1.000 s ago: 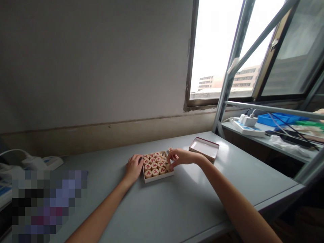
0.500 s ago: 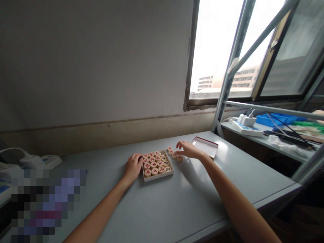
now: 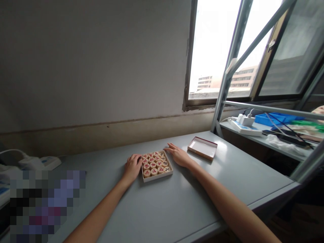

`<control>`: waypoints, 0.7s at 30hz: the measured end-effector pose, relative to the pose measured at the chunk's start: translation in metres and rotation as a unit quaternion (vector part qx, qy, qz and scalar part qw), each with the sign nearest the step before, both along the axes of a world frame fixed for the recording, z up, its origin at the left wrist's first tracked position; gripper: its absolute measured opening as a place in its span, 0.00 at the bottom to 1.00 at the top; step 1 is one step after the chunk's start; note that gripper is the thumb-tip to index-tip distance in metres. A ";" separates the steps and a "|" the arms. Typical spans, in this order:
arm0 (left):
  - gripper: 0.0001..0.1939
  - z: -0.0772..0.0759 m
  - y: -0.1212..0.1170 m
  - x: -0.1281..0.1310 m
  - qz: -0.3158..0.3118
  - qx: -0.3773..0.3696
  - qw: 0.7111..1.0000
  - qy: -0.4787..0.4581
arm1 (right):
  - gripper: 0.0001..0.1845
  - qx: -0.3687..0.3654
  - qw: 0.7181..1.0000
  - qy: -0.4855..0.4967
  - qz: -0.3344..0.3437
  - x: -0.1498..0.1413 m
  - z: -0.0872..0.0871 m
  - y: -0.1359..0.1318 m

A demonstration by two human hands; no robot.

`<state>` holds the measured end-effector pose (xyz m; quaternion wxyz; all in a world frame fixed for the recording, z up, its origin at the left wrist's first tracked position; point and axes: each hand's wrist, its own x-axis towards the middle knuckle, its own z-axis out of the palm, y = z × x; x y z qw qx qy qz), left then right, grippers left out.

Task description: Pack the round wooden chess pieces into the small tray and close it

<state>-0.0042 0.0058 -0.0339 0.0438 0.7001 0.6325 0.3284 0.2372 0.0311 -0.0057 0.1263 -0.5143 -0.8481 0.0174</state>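
One box [image 3: 158, 177] sat on the surface [image 3: 141, 209], showing sixteen round pieces [image 3: 153, 165], four by four. The left hand [image 3: 133, 165] met its nine-o'clock edge, likely steadying it; whether pinching, I couldn't tell. The right hand's [image 3: 178, 156] grip, loosely spread, lay toward two, before one lid [image 3: 202, 148].

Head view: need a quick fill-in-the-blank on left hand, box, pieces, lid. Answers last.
The left hand is at the ____ side of the box.
The row of pieces nearest the person counts ____.
The piece at that row's right end bears a ____ character.
The lid lies with its open side facing ____.

left; four; black; up
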 end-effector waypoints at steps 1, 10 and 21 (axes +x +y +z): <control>0.14 0.000 0.000 0.000 0.000 0.001 1.000 -0.001 | 0.32 -0.006 1.000 0.004 -0.023 0.004 0.001 0.002; 0.13 0.002 0.000 0.000 0.000 -0.006 1.000 -0.006 | 0.30 -0.020 0.985 0.016 -0.173 0.053 0.002 0.016; 0.14 0.000 0.000 -0.001 -0.012 0.006 0.999 -0.036 | 0.28 0.071 0.982 -0.013 -0.176 0.043 0.009 0.011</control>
